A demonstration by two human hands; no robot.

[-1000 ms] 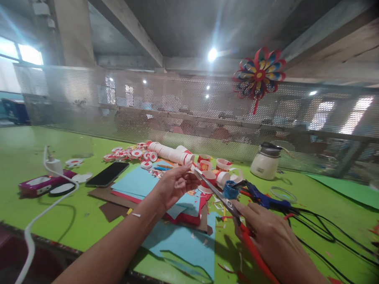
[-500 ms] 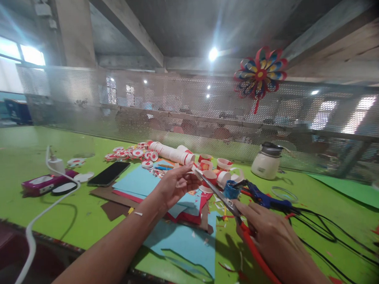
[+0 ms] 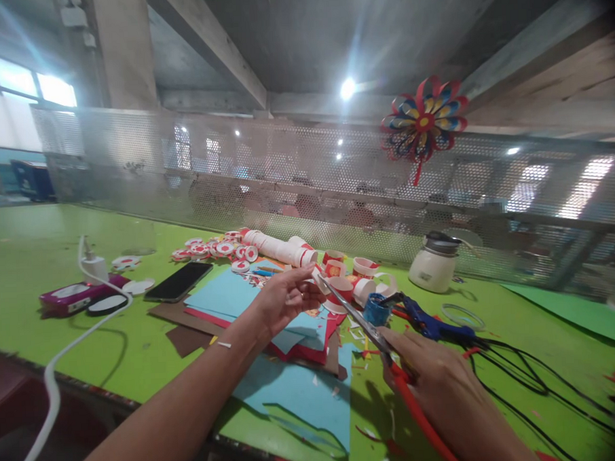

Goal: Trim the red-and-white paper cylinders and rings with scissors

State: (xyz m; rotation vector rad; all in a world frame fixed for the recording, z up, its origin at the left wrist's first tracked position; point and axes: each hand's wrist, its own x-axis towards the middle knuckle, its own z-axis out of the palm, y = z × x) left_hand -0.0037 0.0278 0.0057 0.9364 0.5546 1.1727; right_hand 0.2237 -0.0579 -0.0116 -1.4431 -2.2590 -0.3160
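Observation:
My left hand (image 3: 291,296) is closed in a pinch on a small white paper piece (image 3: 316,273), held above the stack of coloured paper (image 3: 223,295). My right hand (image 3: 439,371) grips a pair of scissors (image 3: 356,315) by its red handles. The metal blades point up and left, with their tips at the paper piece beside my left fingertips. Whether the blades are cutting into it I cannot tell. Just behind the tips are several red and white paper rings (image 3: 339,291). A thin white scrap (image 3: 224,344) lies on my left forearm.
A blue glue gun (image 3: 434,325) with black cables lies right of a blue tape-wrapped cup (image 3: 376,310). A white jug (image 3: 432,266) stands behind. At left are a phone (image 3: 180,281), a purple device (image 3: 76,296) and a white cable (image 3: 52,377). A perforated metal screen (image 3: 284,163) borders the green table.
Very little differs. The view has shifted slightly, and both hands keep nearly the same pose, with the scissor tips still at the paper piece.

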